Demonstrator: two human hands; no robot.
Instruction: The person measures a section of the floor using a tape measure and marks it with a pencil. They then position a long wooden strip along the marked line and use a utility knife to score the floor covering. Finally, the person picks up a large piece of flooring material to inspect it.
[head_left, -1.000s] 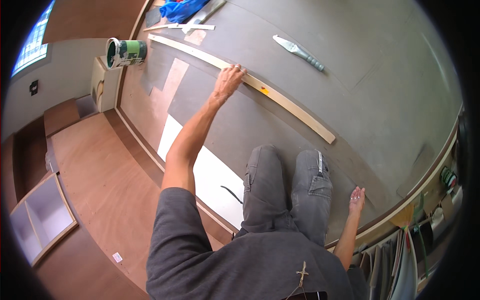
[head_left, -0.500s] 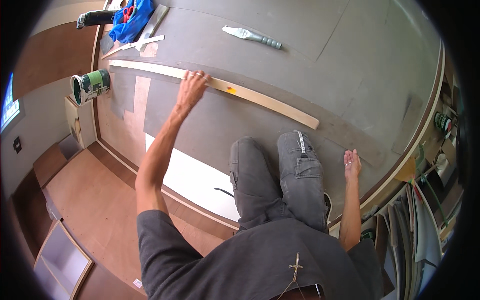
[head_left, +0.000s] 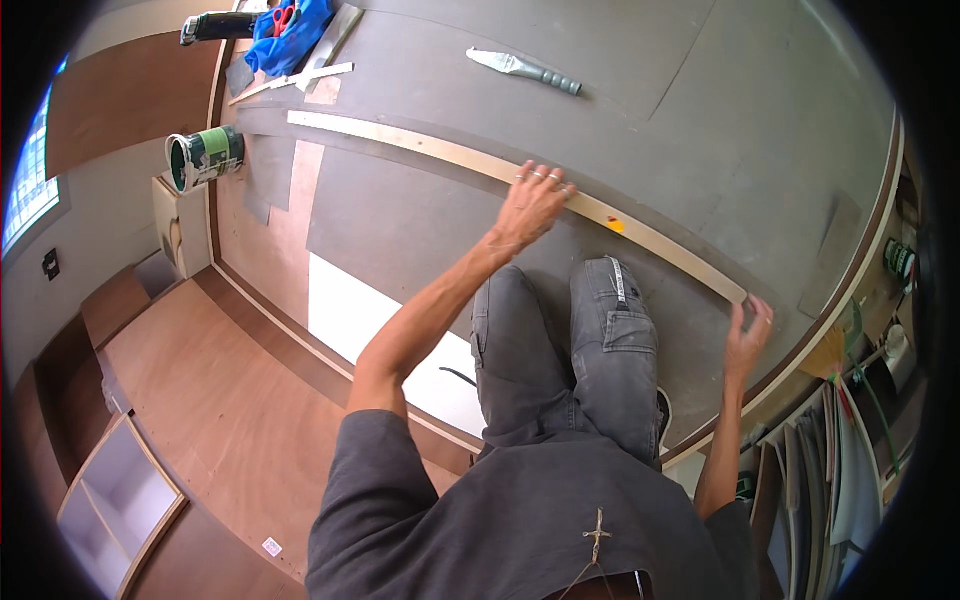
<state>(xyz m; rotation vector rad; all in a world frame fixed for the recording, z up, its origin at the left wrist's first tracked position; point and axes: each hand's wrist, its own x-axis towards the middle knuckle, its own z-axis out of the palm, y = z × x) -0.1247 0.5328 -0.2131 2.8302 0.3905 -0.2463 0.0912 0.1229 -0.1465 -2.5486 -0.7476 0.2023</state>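
Note:
A long, narrow pale wooden strip (head_left: 430, 147) with a yellow-orange mark lies slantwise across the grey sheet (head_left: 400, 205) before my knees. My left hand (head_left: 538, 200) is closed over it near its middle, fingers on the far edge and rings on some of them. At the strip's right end is my right hand (head_left: 748, 340), its thumb and fingers apart around the tip. Whether they press on the wood I cannot tell for certain. Beyond the strip lies a grey-handled knife-like tool (head_left: 524, 71).
A green-and-white bucket (head_left: 207, 158) lies on its side at the left. Scissors (head_left: 285, 18) rest on blue cloth (head_left: 300, 45) near a metal blade and thin sticks. A white panel (head_left: 385, 325) lies left of my legs; several stacked sheets (head_left: 815, 500) stand at the right.
The wooden strip has slid to the right with my left hand on it. My right hand has moved slightly rightward, and the strip's end now meets its fingertips.

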